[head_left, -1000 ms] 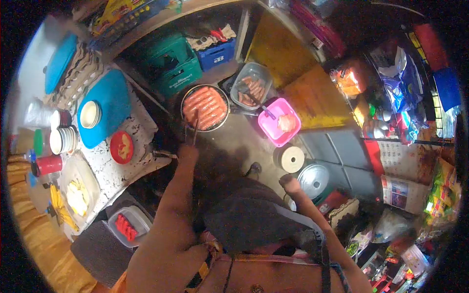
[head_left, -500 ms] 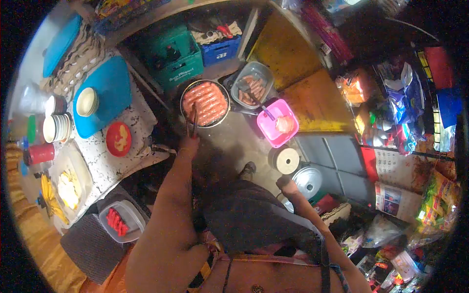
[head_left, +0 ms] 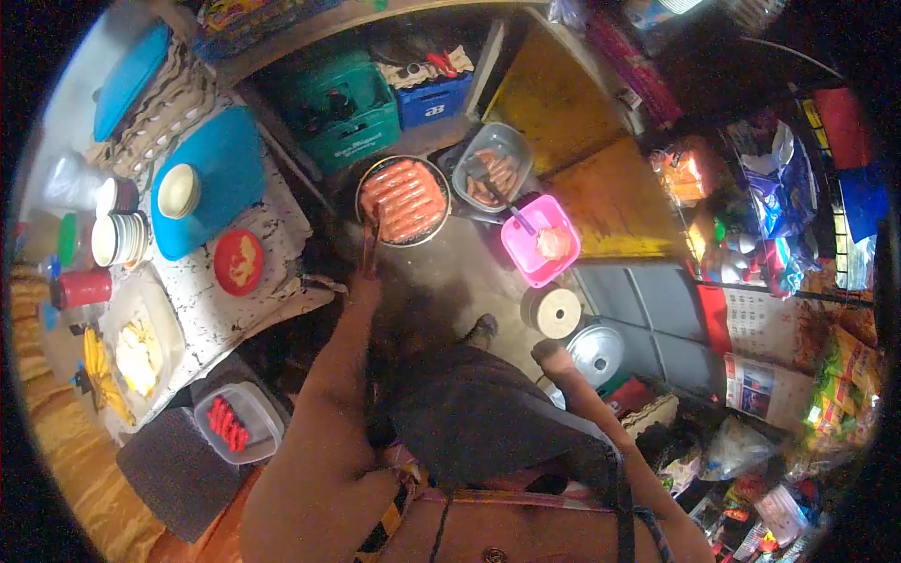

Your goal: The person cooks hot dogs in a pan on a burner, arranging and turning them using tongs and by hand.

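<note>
A round pan point(head_left: 441, 218) holds several reddish sausages point(head_left: 405, 192) laid in rows. My left hand point(head_left: 364, 286), just below the pan, is closed on a pair of tongs point(head_left: 371, 242), whose tips reach the sausages at the pan's left side. My right hand point(head_left: 552, 357) is curled closed beside the round metal lid; whether it holds anything is hidden. Right of the pan, a grey tub point(head_left: 519, 141) contains more sausages and a dark utensil. Below that tub is a pink container point(head_left: 535, 274) with pale pink contents and a utensil across its rim.
Green point(head_left: 352, 136) and blue point(head_left: 436, 101) crates stand behind the pan. At left a worn table point(head_left: 202, 305) bears a blue board, bowls and a red plate point(head_left: 223, 266). A clear box point(head_left: 266, 441) with red items is at lower left. A foot point(head_left: 483, 328) shows on the floor.
The tongs have shifted slightly on the left side of the pan, still in my left hand. The view has swung a little. My right hand stays curled in nearly the same place.
</note>
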